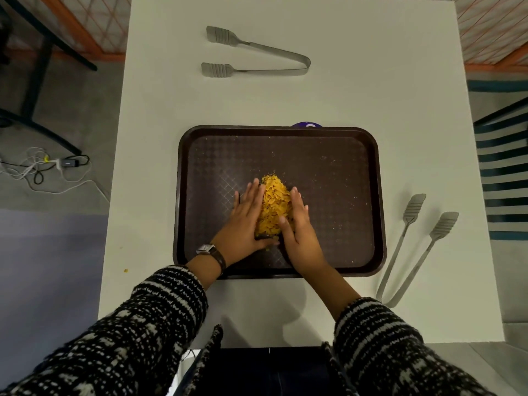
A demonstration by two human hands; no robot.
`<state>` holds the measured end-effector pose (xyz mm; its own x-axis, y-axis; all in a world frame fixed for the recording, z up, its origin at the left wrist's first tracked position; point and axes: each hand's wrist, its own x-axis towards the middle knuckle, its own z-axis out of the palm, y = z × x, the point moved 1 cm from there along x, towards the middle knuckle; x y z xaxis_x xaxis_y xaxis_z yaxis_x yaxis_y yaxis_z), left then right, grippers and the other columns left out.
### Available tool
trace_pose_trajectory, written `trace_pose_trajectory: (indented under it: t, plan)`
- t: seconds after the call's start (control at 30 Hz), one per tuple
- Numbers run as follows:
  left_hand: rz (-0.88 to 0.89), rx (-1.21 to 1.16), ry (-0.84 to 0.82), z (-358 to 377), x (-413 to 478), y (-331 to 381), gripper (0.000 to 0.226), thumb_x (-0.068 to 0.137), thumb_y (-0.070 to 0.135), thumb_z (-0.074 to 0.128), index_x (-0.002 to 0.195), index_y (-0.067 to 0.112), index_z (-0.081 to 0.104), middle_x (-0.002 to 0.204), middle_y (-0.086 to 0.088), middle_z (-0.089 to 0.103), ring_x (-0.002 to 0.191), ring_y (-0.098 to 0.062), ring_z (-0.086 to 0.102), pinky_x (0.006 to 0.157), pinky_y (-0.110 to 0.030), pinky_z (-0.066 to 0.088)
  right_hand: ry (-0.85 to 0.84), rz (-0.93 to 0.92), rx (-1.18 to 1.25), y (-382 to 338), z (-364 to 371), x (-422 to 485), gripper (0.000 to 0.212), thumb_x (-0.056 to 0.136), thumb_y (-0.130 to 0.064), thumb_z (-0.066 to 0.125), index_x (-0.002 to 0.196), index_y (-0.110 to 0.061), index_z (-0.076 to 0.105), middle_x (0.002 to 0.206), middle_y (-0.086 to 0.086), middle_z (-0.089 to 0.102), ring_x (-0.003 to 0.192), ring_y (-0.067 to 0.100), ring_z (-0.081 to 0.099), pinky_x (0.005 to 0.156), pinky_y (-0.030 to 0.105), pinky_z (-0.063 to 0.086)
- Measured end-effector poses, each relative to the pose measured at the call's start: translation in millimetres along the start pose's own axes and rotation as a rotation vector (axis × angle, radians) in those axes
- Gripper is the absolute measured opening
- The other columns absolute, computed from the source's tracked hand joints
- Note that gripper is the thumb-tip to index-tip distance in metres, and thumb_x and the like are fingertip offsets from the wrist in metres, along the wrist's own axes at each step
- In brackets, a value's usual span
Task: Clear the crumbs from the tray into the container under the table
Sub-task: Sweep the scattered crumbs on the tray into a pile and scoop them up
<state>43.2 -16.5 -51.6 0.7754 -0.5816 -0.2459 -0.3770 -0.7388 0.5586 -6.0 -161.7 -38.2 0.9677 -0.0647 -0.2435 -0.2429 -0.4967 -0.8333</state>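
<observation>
A dark brown tray [328, 155] lies on the white table in front of me. A heap of yellow-orange crumbs [273, 204] sits near its middle, with fine specks scattered over the rest of the tray. My left hand [243, 221] presses flat against the heap's left side, fingers together and extended. My right hand [298, 227] presses flat against its right side. The heap is squeezed between both palms; neither hand closes around anything. No container under the table is visible.
One pair of metal tongs [257, 57] lies at the far side of the white table [160, 110]; another pair of tongs [414, 244] lies right of the tray. A blue object [307, 124] peeks out behind the tray's far rim. One crumb [125, 270] lies at the table's left edge.
</observation>
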Motion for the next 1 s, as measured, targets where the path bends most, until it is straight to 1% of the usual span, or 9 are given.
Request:
trace_pose_trajectory:
  t: [0.1, 0.23, 0.4, 0.47, 0.53, 0.63, 0.77, 0.9, 1.0]
  plan:
    - [-0.025, -0.082, 0.063, 1, 4, 8, 0.090, 0.088, 0.045, 0.049, 0.143, 0.019, -0.017, 0.155, -0.004, -0.018, 0.145, -0.020, -0.014, 0.117, -0.039, -0.013, 0.045, 0.069, 0.157, -9, 11, 3, 0.058, 0.095, -0.044, 0.032, 0.144, -0.032, 0.002, 0.153, -0.014, 0.006, 0.140, -0.006, -0.004, 0.114, 0.015, -0.005]
    - [-0.021, -0.141, 0.125, 6, 9, 19, 0.064, 0.097, 0.034, 0.030, 0.145, 0.017, -0.008, 0.158, -0.007, -0.005, 0.146, -0.020, -0.009, 0.119, -0.042, -0.007, 0.085, 0.061, 0.167, -11, 21, 8, 0.068, 0.092, -0.051, 0.027, 0.149, -0.019, 0.009, 0.155, -0.009, 0.007, 0.146, 0.008, 0.001, 0.114, 0.014, -0.008]
    - [-0.137, -0.253, 0.225, 18, 18, 27, 0.056, 0.099, 0.024, 0.036, 0.147, 0.016, 0.007, 0.157, -0.007, 0.010, 0.146, -0.018, 0.006, 0.120, -0.040, -0.001, 0.130, 0.051, 0.184, -14, 29, 9, 0.072, 0.090, -0.056, 0.028, 0.148, -0.015, 0.015, 0.157, -0.003, 0.011, 0.147, 0.011, 0.004, 0.119, 0.027, -0.003]
    - [-0.167, -0.363, 0.288, 19, 20, 31, 0.054, 0.098, 0.028, 0.036, 0.146, 0.013, 0.016, 0.155, -0.010, 0.017, 0.143, -0.017, 0.013, 0.119, -0.047, 0.008, 0.148, 0.092, 0.225, -18, 33, 9, 0.080, 0.087, -0.057, 0.030, 0.149, -0.008, 0.017, 0.158, 0.004, 0.013, 0.147, 0.013, 0.005, 0.121, 0.035, 0.003]
    - [-0.216, -0.544, 0.313, 21, 20, 40, 0.059, 0.093, 0.046, 0.028, 0.144, 0.019, 0.017, 0.154, -0.012, 0.020, 0.142, -0.020, 0.017, 0.116, -0.050, 0.018, 0.167, 0.138, 0.308, -29, 36, 9, 0.081, 0.086, -0.056, 0.031, 0.149, -0.006, 0.016, 0.158, 0.006, 0.014, 0.147, 0.013, 0.006, 0.120, 0.035, 0.009]
    - [-0.326, -0.853, 0.309, 22, 22, 53, 0.074, 0.086, 0.064, 0.018, 0.146, 0.022, 0.017, 0.156, -0.008, 0.015, 0.144, -0.022, 0.016, 0.117, -0.042, 0.021, 0.186, 0.129, 0.531, -42, 38, 8, 0.064, 0.095, -0.039, 0.031, 0.147, -0.004, 0.016, 0.156, 0.006, 0.013, 0.144, 0.010, 0.016, 0.117, 0.025, 0.015]
    - [-0.319, -0.755, 0.406, 14, 22, 52, 0.052, 0.094, 0.031, 0.039, 0.142, 0.013, 0.031, 0.143, -0.011, 0.036, 0.128, -0.012, 0.038, 0.101, -0.003, 0.029, 0.242, 0.245, 0.721, -38, 31, 9, 0.060, 0.092, -0.039, 0.041, 0.146, -0.014, 0.029, 0.151, 0.003, 0.034, 0.137, 0.010, 0.035, 0.112, 0.032, 0.033]
    - [-0.437, -1.166, 0.569, 6, 18, 59, 0.033, 0.097, 0.012, 0.042, 0.130, 0.013, 0.048, 0.135, -0.008, 0.051, 0.121, -0.016, 0.052, 0.100, -0.028, 0.046, 0.273, 0.342, 1.150, -44, 25, 14, 0.041, 0.090, -0.036, 0.050, 0.127, -0.019, 0.053, 0.132, 0.004, 0.057, 0.121, 0.013, 0.055, 0.102, 0.029, 0.044]
    - [-0.521, -1.328, 0.650, -3, 18, 63, 0.028, 0.097, 0.011, 0.042, 0.120, 0.010, 0.057, 0.124, -0.007, 0.059, 0.109, -0.012, 0.060, 0.086, -0.018, 0.051, 0.310, 0.417, 1.360, -48, 26, 18, 0.032, 0.095, -0.020, 0.048, 0.124, -0.010, 0.056, 0.124, 0.010, 0.062, 0.113, 0.018, 0.062, 0.093, 0.028, 0.051]
